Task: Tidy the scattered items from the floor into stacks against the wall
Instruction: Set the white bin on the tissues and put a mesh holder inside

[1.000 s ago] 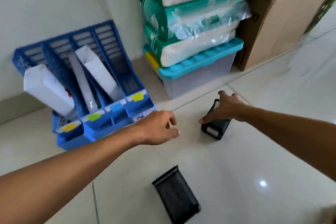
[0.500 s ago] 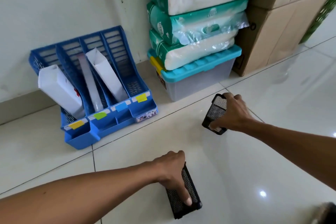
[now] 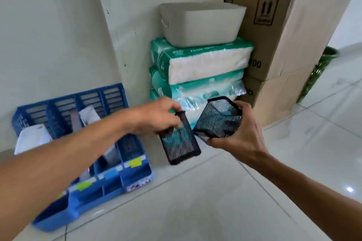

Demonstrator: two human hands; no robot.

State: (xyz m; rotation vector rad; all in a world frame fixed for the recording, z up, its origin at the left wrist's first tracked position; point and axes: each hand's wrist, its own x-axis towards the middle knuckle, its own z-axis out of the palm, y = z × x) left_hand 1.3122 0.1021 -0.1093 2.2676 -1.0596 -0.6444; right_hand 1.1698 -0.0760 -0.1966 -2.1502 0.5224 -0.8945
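Your left hand pinches the rim of 1 black mesh pen holder between thumb and curled fingers, and your right hand cups a 2nd mesh pen holder from beneath, its fingers wrapped round the base; both holders are off the floor, nearly touching, in front of the wall stack. That stack reads, from the top, a grey storage bin, then 3 green tissue packs, with cardboard boxes just beside it on the right and a blue file rack holding white packets leaning on the wall to the left. The left holder hangs with its long axis steeply tilted, the rim up toward the hand and the closed base down and to the right. The right holder lies tipped, with its mouth up and toward the wall and its base in your palm. As a judgement, most stacking looks done; the 2 holders remain to be nested or set down against the wall, and no other loose item shows on the floor.
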